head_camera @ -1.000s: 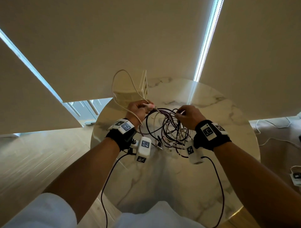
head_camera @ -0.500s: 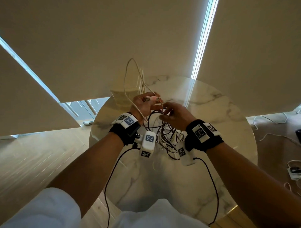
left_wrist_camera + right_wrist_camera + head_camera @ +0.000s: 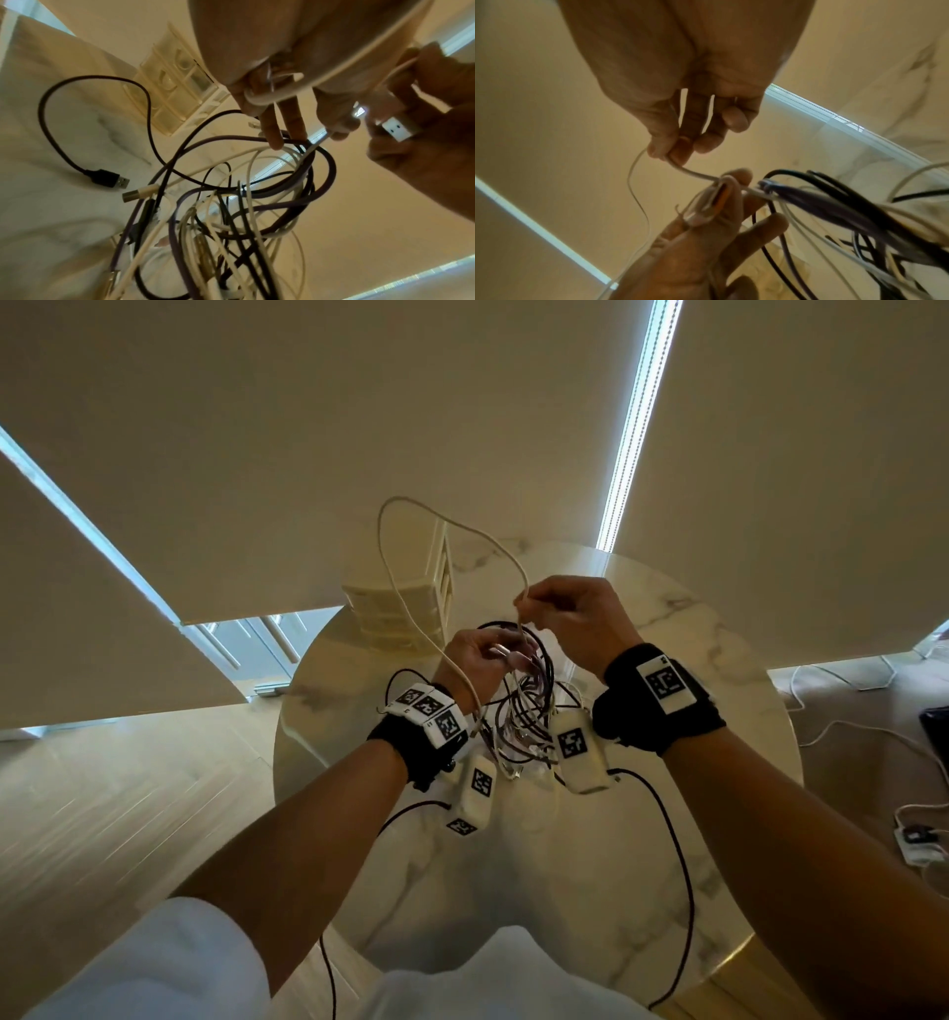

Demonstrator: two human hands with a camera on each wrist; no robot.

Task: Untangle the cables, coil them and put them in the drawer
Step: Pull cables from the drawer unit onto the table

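Left grip [image 3: 480, 660]: closed round the cable tangle [image 3: 524, 711]; fingertips hidden.
Right grip [image 3: 570, 613]: white cable [image 3: 411, 608] pinched.
Drawer unit [image 3: 395, 613]: partly covered.

Counter [image 3: 667, 629]: round, marbled white.
Blinds [image 3: 308, 428]: beige, lowered.
Floor [image 3: 128, 788]: pale wood.
Floor cords [image 3: 842, 726]: white, at right.

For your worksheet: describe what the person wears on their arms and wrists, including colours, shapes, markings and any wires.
Both forearms are bare below white short sleeves. Each wrist carries a black band with white plates printed with black square-pattern markers. A white rounded camera box, also marked, hangs under each wrist, and a thin dark lead runs back from it.
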